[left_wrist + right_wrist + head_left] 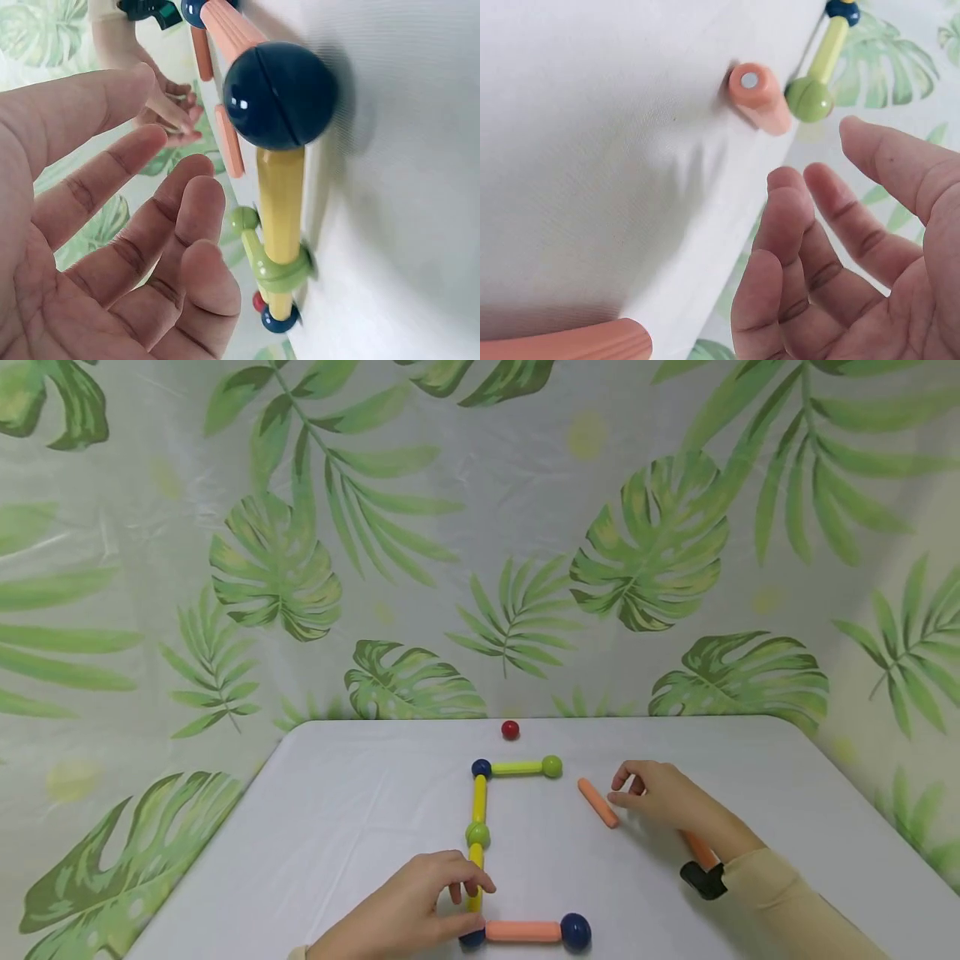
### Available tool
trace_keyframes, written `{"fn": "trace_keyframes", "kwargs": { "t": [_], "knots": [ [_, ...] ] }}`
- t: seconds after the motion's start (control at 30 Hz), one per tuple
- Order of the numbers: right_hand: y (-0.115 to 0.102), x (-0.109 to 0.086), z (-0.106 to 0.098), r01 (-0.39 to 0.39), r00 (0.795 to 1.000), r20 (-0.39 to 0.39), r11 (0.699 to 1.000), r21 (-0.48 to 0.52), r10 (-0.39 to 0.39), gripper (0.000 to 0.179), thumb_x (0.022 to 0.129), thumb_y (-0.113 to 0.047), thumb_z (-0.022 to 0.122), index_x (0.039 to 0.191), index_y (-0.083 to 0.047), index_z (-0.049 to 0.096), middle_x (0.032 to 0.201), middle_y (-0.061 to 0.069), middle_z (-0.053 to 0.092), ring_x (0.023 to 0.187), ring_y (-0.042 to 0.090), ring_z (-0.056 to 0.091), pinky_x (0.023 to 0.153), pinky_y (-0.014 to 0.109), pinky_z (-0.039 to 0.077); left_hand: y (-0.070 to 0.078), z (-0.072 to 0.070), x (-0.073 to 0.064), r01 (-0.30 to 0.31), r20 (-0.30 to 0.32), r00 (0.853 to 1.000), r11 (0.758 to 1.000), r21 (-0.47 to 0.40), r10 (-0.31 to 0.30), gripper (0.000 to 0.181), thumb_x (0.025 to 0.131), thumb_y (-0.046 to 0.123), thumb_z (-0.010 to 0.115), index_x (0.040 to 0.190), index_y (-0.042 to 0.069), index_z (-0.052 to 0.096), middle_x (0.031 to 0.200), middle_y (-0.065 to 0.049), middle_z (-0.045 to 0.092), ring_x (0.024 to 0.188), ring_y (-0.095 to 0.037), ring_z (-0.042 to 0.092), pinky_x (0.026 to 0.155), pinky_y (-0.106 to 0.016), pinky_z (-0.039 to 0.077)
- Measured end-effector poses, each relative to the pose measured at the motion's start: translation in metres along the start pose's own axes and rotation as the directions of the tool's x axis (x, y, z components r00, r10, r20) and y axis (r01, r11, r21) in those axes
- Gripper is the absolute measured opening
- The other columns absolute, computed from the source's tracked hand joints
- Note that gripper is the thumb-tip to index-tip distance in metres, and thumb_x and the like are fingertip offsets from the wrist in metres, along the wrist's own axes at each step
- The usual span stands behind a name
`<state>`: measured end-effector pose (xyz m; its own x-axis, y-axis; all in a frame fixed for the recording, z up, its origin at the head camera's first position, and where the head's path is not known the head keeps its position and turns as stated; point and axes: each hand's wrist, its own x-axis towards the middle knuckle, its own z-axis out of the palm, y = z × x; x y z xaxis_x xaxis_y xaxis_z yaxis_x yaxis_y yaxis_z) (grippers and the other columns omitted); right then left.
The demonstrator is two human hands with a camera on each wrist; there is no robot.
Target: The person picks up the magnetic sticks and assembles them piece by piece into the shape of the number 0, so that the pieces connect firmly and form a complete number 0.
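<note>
My left hand (420,897) hovers over the near-left corner of a joined shape of rods and balls, its fingers loosely bent and holding nothing. That corner is a navy ball (281,96), partly hidden by the thumb in the head view. From it a salmon rod (523,932) runs to another navy ball (576,932). Yellow rods (480,797) run away from the corner through a green ball (477,835). Holding nothing, my right hand (663,795) hangs above the table beside a loose salmon rod (597,803), which shows a round metallic end (749,80).
At the shape's far end, a navy ball (482,768) joins a lime rod (517,768) and a green ball (552,766). A loose red ball (510,729) lies near the table's back edge. Another salmon rod (699,850) lies under the right wrist. Leaf-patterned cloth hangs behind the white table (360,810).
</note>
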<state>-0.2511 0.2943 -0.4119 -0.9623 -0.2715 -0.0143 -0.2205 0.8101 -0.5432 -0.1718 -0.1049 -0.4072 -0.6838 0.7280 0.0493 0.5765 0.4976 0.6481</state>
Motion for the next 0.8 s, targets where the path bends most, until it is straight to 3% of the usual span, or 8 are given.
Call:
{"fn": "trace_keyframes", "kwargs": {
  "t": [0.2, 0.37, 0.8],
  "knots": [
    [0.001, 0.01, 0.001, -0.04, 0.999, 0.013, 0.999, -0.005, 0.04, 0.026, 0.1, -0.033, 0.076, 0.11, -0.01, 0.069, 0.084, 0.003, 0.063, 0.071, 0.017, 0.054, 0.065, 0.033, 0.045, 0.01, 0.005, 0.025, 0.007, 0.075, 0.997, 0.999, 0.034, -0.01, 0.026, 0.097, 0.026, 0.082, 0.122, 0.025, 0.076, 0.104, 0.01, 0.073, 0.09, 0.004, 0.061, 0.077, -0.018, 0.052],
    [-0.005, 0.017, 0.002, -0.067, 0.997, 0.028, 0.998, -0.012, 0.068, 0.028, 0.1, -0.035, 0.076, 0.11, -0.009, 0.069, 0.084, 0.004, 0.065, 0.071, 0.018, 0.055, 0.065, 0.033, 0.045, 0.013, 0.015, 0.041, -0.04, 0.134, 0.991, 0.996, 0.074, 0.03, 0.03, 0.096, 0.027, 0.083, 0.125, 0.024, 0.077, 0.104, 0.012, 0.073, 0.093, 0.005, 0.063, 0.081, -0.016, 0.053],
    [-0.007, 0.028, 0.011, -0.131, 0.989, 0.067, 0.991, 0.004, 0.131, 0.029, 0.097, -0.036, 0.078, 0.104, -0.01, 0.067, 0.079, 0.004, 0.062, 0.069, 0.018, 0.055, 0.062, 0.031, 0.042, 0.018, 0.027, 0.061, -0.128, 0.211, 0.973, 0.979, 0.157, 0.094, 0.031, 0.094, 0.025, 0.086, 0.124, 0.023, 0.077, 0.099, 0.013, 0.073, 0.087, 0.007, 0.061, 0.078, -0.011, 0.05]
  ]
}}
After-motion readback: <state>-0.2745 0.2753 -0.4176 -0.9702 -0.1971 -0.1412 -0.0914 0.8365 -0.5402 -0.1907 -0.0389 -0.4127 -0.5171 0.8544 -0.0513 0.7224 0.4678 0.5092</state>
